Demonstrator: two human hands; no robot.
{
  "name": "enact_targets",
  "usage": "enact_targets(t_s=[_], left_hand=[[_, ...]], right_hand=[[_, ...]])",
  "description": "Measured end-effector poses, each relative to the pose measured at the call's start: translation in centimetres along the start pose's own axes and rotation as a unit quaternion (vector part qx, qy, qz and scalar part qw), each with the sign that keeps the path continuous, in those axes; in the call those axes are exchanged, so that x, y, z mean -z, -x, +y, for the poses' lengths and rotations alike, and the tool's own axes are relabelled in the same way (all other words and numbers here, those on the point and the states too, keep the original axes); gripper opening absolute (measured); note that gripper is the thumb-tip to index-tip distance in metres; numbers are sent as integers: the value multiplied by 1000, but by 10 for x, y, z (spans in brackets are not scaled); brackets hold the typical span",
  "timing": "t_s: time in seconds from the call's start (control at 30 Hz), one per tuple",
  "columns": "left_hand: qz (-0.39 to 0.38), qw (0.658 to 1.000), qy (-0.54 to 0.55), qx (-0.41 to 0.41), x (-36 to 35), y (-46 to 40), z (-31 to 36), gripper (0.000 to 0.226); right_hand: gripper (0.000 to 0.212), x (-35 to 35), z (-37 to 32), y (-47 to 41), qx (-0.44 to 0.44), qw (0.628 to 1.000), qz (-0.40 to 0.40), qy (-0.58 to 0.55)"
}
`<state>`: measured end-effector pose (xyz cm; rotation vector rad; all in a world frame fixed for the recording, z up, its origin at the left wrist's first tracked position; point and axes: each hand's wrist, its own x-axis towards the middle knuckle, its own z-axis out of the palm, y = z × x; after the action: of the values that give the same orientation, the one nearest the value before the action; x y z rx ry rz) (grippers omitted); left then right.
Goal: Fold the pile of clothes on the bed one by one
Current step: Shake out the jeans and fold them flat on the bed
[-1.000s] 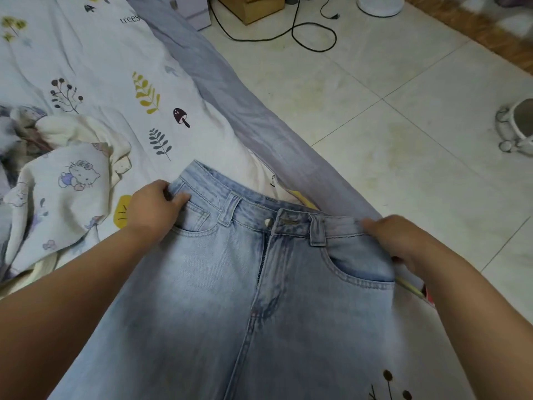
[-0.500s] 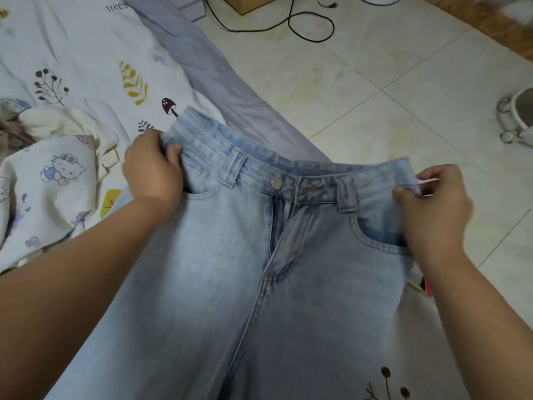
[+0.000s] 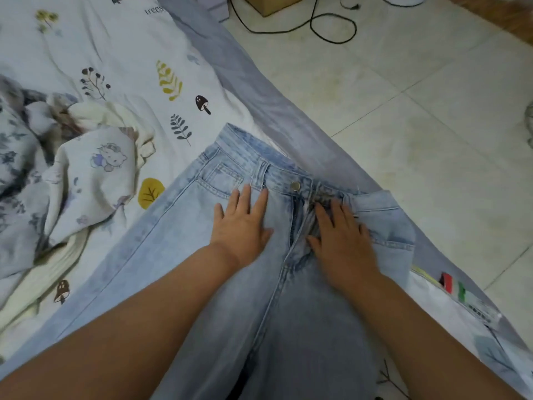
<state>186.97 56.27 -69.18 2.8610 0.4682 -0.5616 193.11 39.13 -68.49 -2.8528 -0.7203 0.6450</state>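
One head-worn wide-angle cam only, aimed fwd and steeply down from close above the jeans (image 3: 178,238), with bed (image 3: 121,47) seen at left and tiled floor (image 3: 403,140) at right.

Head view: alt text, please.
Both hands, left hand and right hand, press flat on light blue jeans spread on a printed bedsheet. Unfolded clothes lie to the left; tiled floor to the right.

Hands (image 3: 240,223) released waistband, flat on jeans (image 3: 178,226).
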Motion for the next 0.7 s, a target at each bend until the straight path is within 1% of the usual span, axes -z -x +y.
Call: enact_targets(t_s=[0.07,0.1,0.13,0.2,0.27,0.43,0.53,0.6,0.7], left_hand=[[53,998,21,-12,14,12,-1,45],[70,997,30,-17,20,21,-3,33],[70,996,45,-20,24,32,-7,27],[46,995,91,-15,30,55,-18,25],[39,991,127,5,30,79,-32,25],[26,988,146,50,19,149,-74,24],[26,983,159,84,9,200,-109,24],[32,983,142,112,3,235,-135,24],[53,982,79,165,-8,287,-180,22]], right_hand=[[49,12,-11,5,0,1000,28,2],[43,17,-18,10,8,999,40,9],[38,22,-27,15,20,999,45,9],[31,30,-50,30,46,999,21,-6],[29,31,-77,49,84,996,-17,-20],[31,10,-144,102,184,977,-101,-24],[30,-10,-181,130,217,969,-122,3],[29,-23,-206,148,232,963,-133,18],[32,-48,-244,175,260,955,-136,40]])
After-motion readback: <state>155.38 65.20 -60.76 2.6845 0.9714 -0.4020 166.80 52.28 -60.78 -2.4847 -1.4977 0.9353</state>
